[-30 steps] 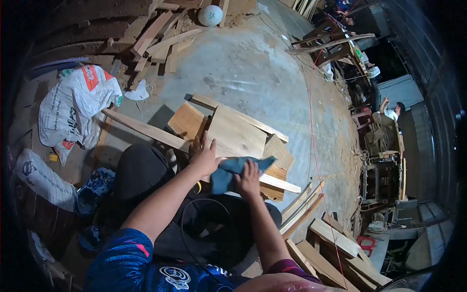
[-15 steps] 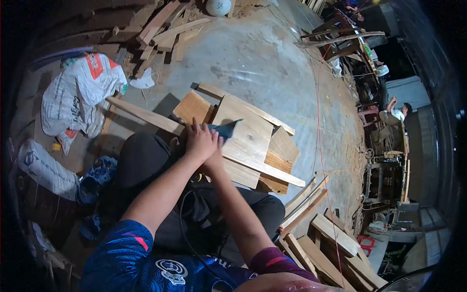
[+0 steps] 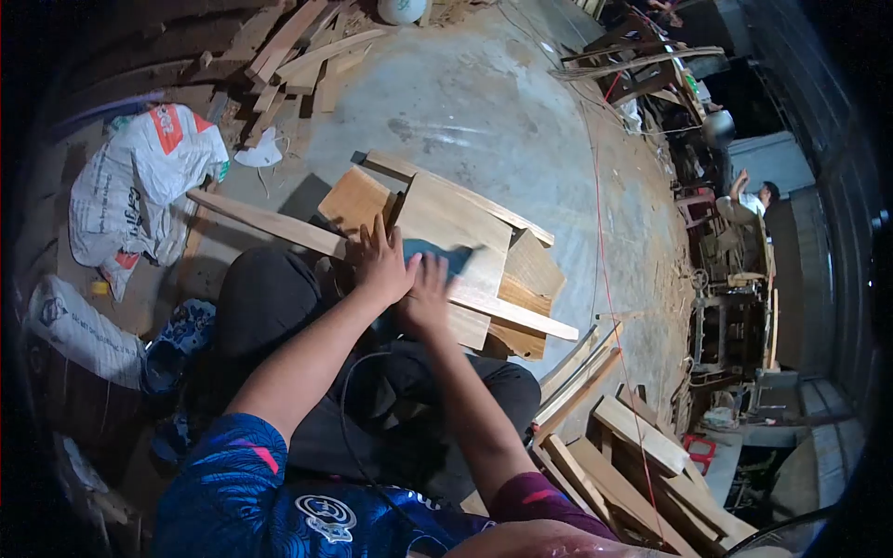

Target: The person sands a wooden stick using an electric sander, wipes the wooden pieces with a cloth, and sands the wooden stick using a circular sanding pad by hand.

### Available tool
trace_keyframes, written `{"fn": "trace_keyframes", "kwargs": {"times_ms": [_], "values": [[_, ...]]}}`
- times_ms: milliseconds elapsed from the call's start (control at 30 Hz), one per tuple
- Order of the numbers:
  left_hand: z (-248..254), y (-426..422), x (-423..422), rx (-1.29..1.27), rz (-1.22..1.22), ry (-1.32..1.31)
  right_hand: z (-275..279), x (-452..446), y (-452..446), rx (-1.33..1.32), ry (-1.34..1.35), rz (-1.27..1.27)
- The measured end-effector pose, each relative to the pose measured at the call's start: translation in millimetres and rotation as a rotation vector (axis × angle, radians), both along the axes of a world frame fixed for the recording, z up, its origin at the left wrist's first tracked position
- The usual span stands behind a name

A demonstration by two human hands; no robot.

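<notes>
A long pale wooden strip (image 3: 265, 219) lies slanted across my lap and over a stack of boards. My left hand (image 3: 379, 270) rests on the strip with its fingers spread. Close beside it, my right hand (image 3: 428, 296) presses a dark blue-green sheet (image 3: 451, 259) against the strip, its fingers over the near part. The sheet's free end is blurred and sticks out to the right. Below the strip are a wide light board (image 3: 451, 219) and darker rough-edged wood (image 3: 532, 279). What lies under my palms is hidden.
White printed sacks (image 3: 139, 186) lie at the left beside blue patterned clogs (image 3: 177, 339). Lumber (image 3: 642, 432) is piled at lower right, more wood (image 3: 288, 46) at upper left. A red cord (image 3: 600, 205) crosses the concrete floor. A person (image 3: 749, 200) sits far right.
My hands have moved slightly apart, with the right hand's fingers now showing over the sheet. The sheet has shifted a little to the right. The whole view has shifted slightly left.
</notes>
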State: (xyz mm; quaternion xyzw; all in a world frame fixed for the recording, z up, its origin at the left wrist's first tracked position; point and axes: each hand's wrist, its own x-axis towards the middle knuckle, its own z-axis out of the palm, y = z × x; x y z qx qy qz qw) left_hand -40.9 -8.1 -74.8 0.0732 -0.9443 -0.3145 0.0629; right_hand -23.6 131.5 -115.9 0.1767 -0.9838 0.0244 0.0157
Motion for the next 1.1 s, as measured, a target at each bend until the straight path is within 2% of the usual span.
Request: {"fn": "trace_keyframes", "kwargs": {"times_ms": [33, 67, 133, 167, 233, 267, 300, 333, 367, 400, 433, 467, 533, 600, 700, 733, 800, 833, 867, 900, 967, 1000, 1033, 1100], "values": [[10, -2, 1, -0.02, 0.004, -0.044, -10, -3, -20, 0.011, 0.038, 0.102], [16, -4, 4, -0.009, -0.01, -0.04, 17, 0, -45, -0.013, -0.101, 0.159], [15, -13, 5, 0.035, -0.03, 0.028, 2, -18, -56, -0.156, -0.153, 0.364], [9, -16, 4, 0.019, -0.038, 0.036, 12, -19, -53, -0.23, -0.103, 0.335], [3, -20, 5, -0.028, -0.083, 0.096, 42, -32, -21, -0.551, -0.191, 0.316], [7, -15, 12, -0.079, -0.064, 0.076, 48, -28, 6, -0.493, -0.036, 0.267], [-1, -9, 17, -0.139, -0.091, 0.087, 58, -26, 34, -0.36, -0.103, 0.148], [24, -4, 27, -0.224, -0.166, -0.071, 44, -24, 68, -0.28, -0.088, 0.101], [16, 2, 31, -0.323, -0.284, -0.069, 39, -14, 89, -0.117, -0.121, -0.011], [-10, 12, 30, -0.34, -0.327, 0.008, 44, -9, 93, -0.093, -0.131, -0.036], [-13, 19, 29, -0.358, -0.324, 0.034, 43, -5, 102, -0.068, -0.141, -0.063], [-16, 26, 28, -0.376, -0.32, 0.059, 38, -5, 100, -0.118, -0.059, -0.053], [-14, 31, 23, -0.385, -0.346, 0.147, 37, -5, 103, -0.11, -0.071, -0.058], [-8, 29, 21, -0.208, -0.407, 0.124, 39, -4, 102, -0.124, -0.093, -0.076], [1, 11, 15, -0.196, -0.546, 0.09, 46, -2, 100, -0.132, -0.115, -0.089], [-3, -2, 6, -0.223, -0.618, 0.017, 49, -2, 99, -0.121, -0.148, -0.095], [30, -40, -2, -0.569, -0.763, -0.038, 50, 0, 100, -0.12, -0.185, -0.112], [19, -65, -10, -0.644, -0.736, 0.015, 51, 1, 100, -0.123, -0.178, -0.111], [23, -87, -16, -0.612, -0.693, -0.127, 52, 0, 100, -0.127, -0.166, -0.108], [35, -105, -21, -0.772, -0.669, -0.248, 54, 0, 100, -0.137, -0.162, -0.112], [28, -130, -24, -0.826, -0.659, -0.22, 54, 1, 99, -0.133, -0.184, -0.116], [26, -126, -25, -0.826, -0.735, -0.18, 53, 1, 98, -0.14, -0.182, -0.118], [2, -118, -31, -0.82, -0.792, -0.106, 49, -1, 99, -0.143, -0.162, -0.117], [-5, -91, -28, -0.89, -0.89, 0.088, 46, 0, 100, -0.141, -0.141, -0.117]]}}
